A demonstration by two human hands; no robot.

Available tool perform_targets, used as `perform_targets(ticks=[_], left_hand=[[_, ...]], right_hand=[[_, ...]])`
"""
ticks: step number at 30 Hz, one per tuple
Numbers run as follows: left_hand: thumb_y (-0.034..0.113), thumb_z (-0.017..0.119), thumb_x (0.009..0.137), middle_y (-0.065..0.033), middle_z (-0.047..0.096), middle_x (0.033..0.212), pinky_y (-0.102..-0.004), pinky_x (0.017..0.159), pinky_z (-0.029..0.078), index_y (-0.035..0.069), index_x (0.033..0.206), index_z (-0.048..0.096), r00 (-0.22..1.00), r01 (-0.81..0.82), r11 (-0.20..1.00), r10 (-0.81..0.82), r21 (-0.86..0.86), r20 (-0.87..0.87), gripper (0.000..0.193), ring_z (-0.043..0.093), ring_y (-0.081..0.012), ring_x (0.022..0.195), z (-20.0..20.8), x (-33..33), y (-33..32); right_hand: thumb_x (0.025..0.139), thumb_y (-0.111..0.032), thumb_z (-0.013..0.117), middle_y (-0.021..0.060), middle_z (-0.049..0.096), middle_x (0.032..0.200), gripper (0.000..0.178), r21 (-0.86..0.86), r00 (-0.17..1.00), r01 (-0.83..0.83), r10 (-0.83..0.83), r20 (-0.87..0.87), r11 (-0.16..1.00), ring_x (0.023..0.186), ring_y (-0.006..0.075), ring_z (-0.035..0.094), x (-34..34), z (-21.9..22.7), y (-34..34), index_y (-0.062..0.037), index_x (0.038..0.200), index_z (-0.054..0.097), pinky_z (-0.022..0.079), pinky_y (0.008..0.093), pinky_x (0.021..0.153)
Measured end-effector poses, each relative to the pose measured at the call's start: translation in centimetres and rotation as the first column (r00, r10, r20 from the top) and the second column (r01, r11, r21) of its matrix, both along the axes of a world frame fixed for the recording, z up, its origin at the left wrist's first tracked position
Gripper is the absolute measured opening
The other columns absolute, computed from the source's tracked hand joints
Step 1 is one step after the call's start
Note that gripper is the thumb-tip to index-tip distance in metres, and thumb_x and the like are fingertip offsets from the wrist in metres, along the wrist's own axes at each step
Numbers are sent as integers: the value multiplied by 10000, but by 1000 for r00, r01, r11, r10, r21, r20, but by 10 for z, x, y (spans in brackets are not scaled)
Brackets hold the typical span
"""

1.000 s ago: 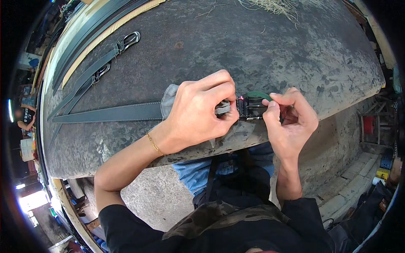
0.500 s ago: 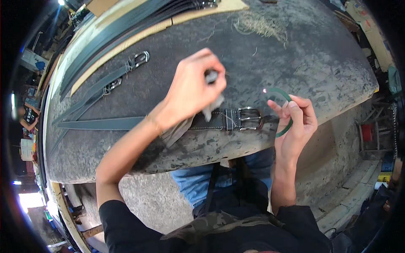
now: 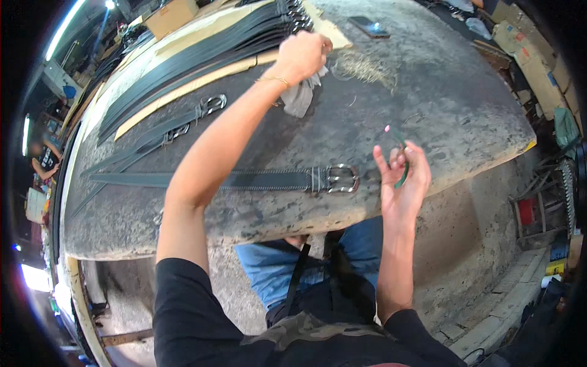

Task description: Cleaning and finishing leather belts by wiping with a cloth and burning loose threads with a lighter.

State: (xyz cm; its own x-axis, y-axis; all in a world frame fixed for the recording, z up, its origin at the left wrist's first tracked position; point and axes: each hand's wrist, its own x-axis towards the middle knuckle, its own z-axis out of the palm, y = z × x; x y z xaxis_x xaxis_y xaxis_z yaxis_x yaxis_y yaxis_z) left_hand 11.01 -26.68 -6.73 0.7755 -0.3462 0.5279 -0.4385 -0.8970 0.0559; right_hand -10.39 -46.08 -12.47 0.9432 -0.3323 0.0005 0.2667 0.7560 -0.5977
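My left hand [image 3: 302,56] is closed round a grey cloth [image 3: 299,101], which hangs below it over the tabletop; most of its fingers are turned away. To the right, my right hand [image 3: 405,174] pinches a curved green piece of mosquito coil [image 3: 400,177] with a bright pinkish tip. Between my arms lies a dark leather belt [image 3: 269,180] with pale edge stitching, its silver buckle [image 3: 342,178] left of my right hand. My left forearm covers part of the strap.
Two more buckled belts [image 3: 153,137] cross at the left. Beyond them, many dark belts [image 3: 202,67] lie stacked on cardboard. A heap of thread scraps [image 3: 370,66] and a phone [image 3: 369,26] lie at the back. The worn table [image 3: 465,116] has a rounded front edge.
My left hand has moved away from me with the cloth, off the belt toward the back. My right hand has shifted slightly left and turned, still pinching the coil. The phone has come into view.
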Motion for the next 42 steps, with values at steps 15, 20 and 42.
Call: perform_targets(ticks=[15, 20, 42], left_hand=[[182, 745, 756, -58, 630, 879, -339, 559, 504, 52, 884, 684, 970, 129, 979, -157, -157, -183, 193, 639, -258, 630, -34, -266, 23], [79, 693, 752, -42, 582, 845, -343, 541, 490, 50, 840, 643, 990, 128, 979, -134, -161, -32, 105, 632, -226, 652, -50, -268, 19], [2, 673, 715, -72, 598, 914, -313, 543, 474, 10, 903, 563, 994, 106, 972, -107, -209, 7, 218, 605, -200, 666, -59, -268, 18]], right_hand=[[925, -43, 518, 23, 478, 721, 117, -189, 997, 53, -40, 72, 981, 652, 86, 487, -3, -5, 3, 31, 984, 588, 553, 428, 857], [903, 31, 527, 28, 537, 807, 111, -419, 991, -2, 58, 120, 908, 746, 78, 551, -11, -5, 28, 57, 967, 615, 592, 381, 793], [762, 84, 609, 28, 560, 751, 87, -845, 983, 56, 117, 139, 532, 680, 65, 528, -18, -4, 46, 43, 837, 621, 425, 202, 599]])
